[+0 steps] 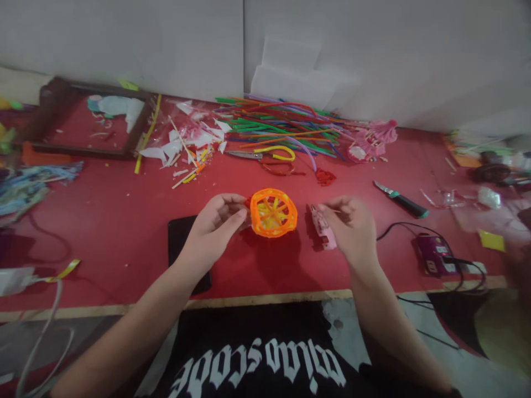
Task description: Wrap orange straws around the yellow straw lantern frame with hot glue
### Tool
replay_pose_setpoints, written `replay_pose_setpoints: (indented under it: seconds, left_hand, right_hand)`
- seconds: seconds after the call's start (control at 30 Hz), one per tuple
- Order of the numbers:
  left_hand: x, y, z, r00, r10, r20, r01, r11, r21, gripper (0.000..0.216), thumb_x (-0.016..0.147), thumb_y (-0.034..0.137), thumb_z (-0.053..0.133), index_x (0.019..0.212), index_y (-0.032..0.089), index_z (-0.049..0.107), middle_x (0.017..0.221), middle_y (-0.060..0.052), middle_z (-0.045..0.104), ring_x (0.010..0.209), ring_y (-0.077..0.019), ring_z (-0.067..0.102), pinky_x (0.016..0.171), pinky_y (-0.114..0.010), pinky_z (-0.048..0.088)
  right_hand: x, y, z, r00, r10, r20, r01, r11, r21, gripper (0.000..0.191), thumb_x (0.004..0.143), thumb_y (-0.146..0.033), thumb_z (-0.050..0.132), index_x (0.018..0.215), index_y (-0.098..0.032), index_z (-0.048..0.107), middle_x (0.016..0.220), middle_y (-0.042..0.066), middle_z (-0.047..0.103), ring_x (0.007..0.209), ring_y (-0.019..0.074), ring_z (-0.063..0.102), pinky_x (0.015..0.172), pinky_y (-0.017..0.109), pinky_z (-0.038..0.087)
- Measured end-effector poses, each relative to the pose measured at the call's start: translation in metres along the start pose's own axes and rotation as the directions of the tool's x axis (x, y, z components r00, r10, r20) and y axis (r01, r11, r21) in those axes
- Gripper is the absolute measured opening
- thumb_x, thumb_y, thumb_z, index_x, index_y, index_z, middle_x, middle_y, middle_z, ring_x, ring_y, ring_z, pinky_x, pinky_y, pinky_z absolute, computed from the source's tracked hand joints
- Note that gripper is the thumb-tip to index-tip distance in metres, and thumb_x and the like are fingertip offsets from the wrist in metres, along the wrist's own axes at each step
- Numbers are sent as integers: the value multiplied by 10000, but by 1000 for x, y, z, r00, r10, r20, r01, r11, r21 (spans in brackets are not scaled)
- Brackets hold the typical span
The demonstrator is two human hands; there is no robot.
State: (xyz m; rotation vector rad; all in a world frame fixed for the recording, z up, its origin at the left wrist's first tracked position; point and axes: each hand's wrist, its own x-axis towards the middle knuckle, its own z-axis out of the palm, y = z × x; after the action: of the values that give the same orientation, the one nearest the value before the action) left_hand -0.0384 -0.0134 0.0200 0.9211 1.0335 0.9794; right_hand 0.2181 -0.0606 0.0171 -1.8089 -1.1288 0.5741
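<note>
Left hand [218,221] pinches the orange straw wheel [273,212] at its left rim; right hand [350,224], beside it, grips a pink lighter [324,228].

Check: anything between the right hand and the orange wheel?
Nothing visible. The left hand holds the orange wheel at its left edge. The right hand, holding a pink glue gun, sits to its right across bare red table.

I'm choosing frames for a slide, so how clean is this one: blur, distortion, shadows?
Head view: the orange wheel and both hands are fairly sharp; the right edge smears into blur; wide-angle bending shows at the table edge; soft shadows fall under the hands.
</note>
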Motion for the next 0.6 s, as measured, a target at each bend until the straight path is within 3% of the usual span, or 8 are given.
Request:
replay_pose_setpoints:
  seconds: [0.07,0.2,0.33,0.47,0.6]
  left_hand:
    - [0,-3,-3,1000,2,-16,-2,1000,-19,322,696,301,848,932,192,659,869,-12,687,790,-126,682,685,-223,612]
    - [-3,-12,-10,1000,-7,-29,7,1000,-19,333,709,351,854,936,188,673,871,-17,696,781,-128,689,732,-255,629]
    - [-7,-16,-14,999,-17,-29,17,1000,-2,287,771,384,814,922,167,700,776,-20,674,700,-125,670,706,-260,627]
    - [-8,-13,-13,998,16,-67,-18,999,-29,264,783,406,800,862,181,688,711,16,582,666,-100,597,688,-248,623]
    - [-8,-7,-11,994,37,-103,-44,997,-66,279,789,415,789,805,177,646,739,18,561,678,-93,561,712,-264,632]
  right_hand:
    - [-4,22,-7,997,7,-78,-11,999,-51,294,783,-454,758,834,-168,713,701,42,742,629,185,718,552,291,569]
    - [-21,61,-11,980,-73,-185,59,995,-83,226,797,-408,745,856,-193,780,967,104,797,979,289,755,823,441,612]
    - [-33,81,-8,966,-187,-179,172,980,-99,142,824,-356,728,828,-225,781,911,72,804,1015,298,749,962,536,553]
    - [-31,75,-7,951,-288,-116,275,955,-113,100,834,-324,715,854,-254,783,915,55,800,1017,272,739,956,498,560]
    - [-27,46,1,943,-331,-42,326,941,-90,150,899,-291,634,943,-255,773,986,63,791,972,230,737,933,447,575]
